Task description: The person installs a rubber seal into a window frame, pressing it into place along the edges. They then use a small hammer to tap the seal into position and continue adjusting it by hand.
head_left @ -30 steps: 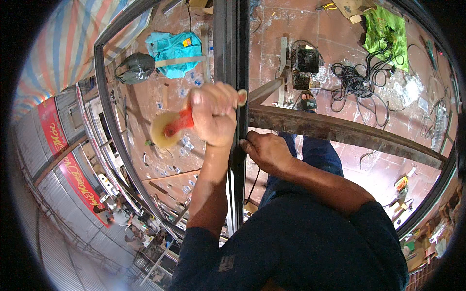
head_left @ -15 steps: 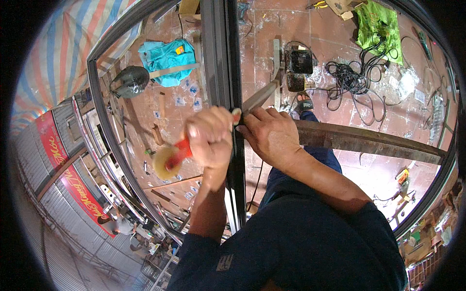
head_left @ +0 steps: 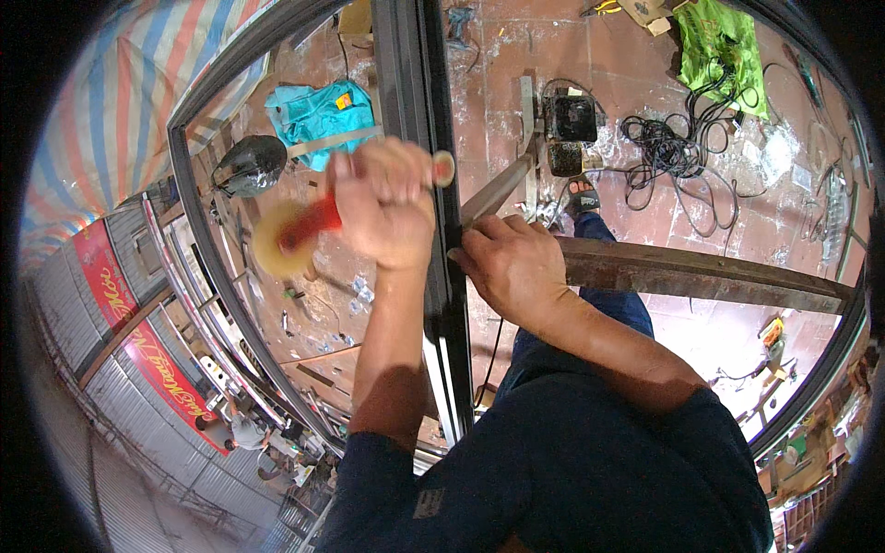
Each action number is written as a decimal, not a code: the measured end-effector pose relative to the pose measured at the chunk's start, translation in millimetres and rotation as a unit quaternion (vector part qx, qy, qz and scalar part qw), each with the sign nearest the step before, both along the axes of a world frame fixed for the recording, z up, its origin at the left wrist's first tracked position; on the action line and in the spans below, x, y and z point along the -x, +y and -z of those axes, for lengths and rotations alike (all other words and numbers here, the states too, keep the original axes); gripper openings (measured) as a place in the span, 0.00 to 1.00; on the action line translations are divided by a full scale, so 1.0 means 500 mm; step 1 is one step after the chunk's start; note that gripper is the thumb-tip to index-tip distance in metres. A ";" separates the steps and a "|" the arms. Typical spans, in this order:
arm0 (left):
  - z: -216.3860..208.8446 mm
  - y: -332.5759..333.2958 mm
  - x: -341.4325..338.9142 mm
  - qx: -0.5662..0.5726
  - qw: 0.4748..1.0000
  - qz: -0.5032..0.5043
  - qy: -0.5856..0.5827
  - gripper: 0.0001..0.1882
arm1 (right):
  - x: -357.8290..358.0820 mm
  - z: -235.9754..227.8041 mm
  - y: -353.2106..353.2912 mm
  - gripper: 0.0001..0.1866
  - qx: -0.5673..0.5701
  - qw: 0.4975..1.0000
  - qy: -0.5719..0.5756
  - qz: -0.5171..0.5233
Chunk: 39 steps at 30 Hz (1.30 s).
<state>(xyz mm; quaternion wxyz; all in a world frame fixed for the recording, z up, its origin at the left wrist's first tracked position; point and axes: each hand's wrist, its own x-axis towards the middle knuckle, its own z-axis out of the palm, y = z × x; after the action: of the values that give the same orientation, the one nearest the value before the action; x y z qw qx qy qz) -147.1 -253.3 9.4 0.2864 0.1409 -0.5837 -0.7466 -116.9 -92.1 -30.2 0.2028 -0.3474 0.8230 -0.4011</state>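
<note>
My left hand [head_left: 387, 198] is closed around the red handle of a mallet [head_left: 275, 247]. Its yellowish head is blurred by motion at the lower left of my fist, and the handle's cream end shows at the other side. This mallet is raised beside a long black frame bar [head_left: 444, 313]. My right hand [head_left: 516, 267] grips the same bar with fingers curled over its right side, where a brown crossbar [head_left: 701, 272] runs off to the right. The fingertips of my right hand are partly hidden.
On the tiled floor beyond the frame lie a turquoise bag [head_left: 318, 120], a dark rounded bag [head_left: 251, 166], tangled black cable [head_left: 668, 147] and a green bag [head_left: 719, 55]. A black boxlike item [head_left: 570, 118] stands near my foot [head_left: 583, 198]. Another person [head_left: 247, 431] is at the lower left.
My left hand has moved up and slightly left with the mallet, away from the joint by my right hand. My right hand stays nearly in place on the bar.
</note>
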 end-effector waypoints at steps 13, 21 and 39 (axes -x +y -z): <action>-0.022 -0.019 0.064 -0.087 0.994 0.007 -0.066 0.29 | 0.003 -0.008 0.006 0.11 -0.001 1.000 -0.004 -0.009; -0.036 -0.015 0.113 -0.113 0.988 -0.016 -0.102 0.31 | 0.003 0.004 0.004 0.12 -0.005 1.000 -0.015 -0.021; 0.004 -0.062 0.094 0.045 0.995 0.085 -0.028 0.30 | 0.018 -0.001 0.002 0.13 -0.009 0.999 -0.032 -0.020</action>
<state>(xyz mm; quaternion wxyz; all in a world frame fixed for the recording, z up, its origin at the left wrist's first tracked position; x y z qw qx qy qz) -194.3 -284.4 7.5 0.2117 0.0988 -0.6341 -0.7371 -125.9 -91.2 -29.9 0.2404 -0.3489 0.8122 -0.4009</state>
